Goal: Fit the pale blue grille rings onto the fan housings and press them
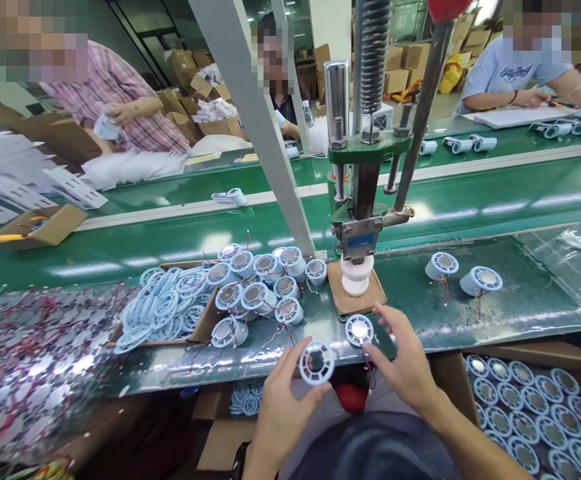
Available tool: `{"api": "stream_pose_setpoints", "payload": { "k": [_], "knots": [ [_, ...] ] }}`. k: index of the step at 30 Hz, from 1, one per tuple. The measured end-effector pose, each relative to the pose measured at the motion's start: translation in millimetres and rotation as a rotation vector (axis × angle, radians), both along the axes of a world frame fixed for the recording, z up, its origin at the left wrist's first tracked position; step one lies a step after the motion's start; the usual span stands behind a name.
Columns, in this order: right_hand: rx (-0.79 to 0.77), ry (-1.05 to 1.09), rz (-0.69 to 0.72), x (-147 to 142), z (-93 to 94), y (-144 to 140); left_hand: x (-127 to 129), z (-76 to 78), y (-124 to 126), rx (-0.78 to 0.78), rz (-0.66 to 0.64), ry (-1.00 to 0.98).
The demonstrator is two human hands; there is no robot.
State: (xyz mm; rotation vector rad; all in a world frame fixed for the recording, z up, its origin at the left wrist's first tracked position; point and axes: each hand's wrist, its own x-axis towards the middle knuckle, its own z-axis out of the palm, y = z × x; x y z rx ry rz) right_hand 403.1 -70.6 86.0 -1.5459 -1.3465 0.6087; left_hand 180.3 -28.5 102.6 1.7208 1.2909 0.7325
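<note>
My left hand (pixel 288 403) pinches a light blue spoked plastic ring (pixel 317 363) between thumb and fingers, in front of the bench edge. To its right, a light blue round housing (pixel 359 330) with a silver disc in its top sits near the bench edge. My right hand (pixel 403 360) is beside that housing, thumb and fingers spread apart; whether the thumb touches it I cannot tell. Just behind stands a hand press (pixel 363 237), its white round head (pixel 356 275) over a brown board (pixel 340 293).
Several wired housings (pixel 258 297) cluster left of the press, beside a carton of loose rings (pixel 165 307). Wired metal discs (pixel 35 360) cover the far left. Two housings (pixel 481 281) stand right. A carton (pixel 445 380) of housings is lower right. Co-workers sit across the green conveyor (pixel 195 230).
</note>
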Motion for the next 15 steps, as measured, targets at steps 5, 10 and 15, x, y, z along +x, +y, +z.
{"api": "stream_pose_setpoints", "payload": {
  "k": [5,10,15],
  "knots": [
    [0.134,-0.136,0.008,-7.5,-52.4,17.2,37.0,-22.6,10.9,0.073,-0.051,0.009],
    [0.215,-0.112,-0.030,-27.4,-71.3,20.8,68.3,-27.1,14.5,0.099,-0.152,0.085],
    [0.250,-0.107,-0.065,-25.7,-77.8,20.3,68.0,-34.1,13.3,0.126,-0.188,0.082]
  ]
}}
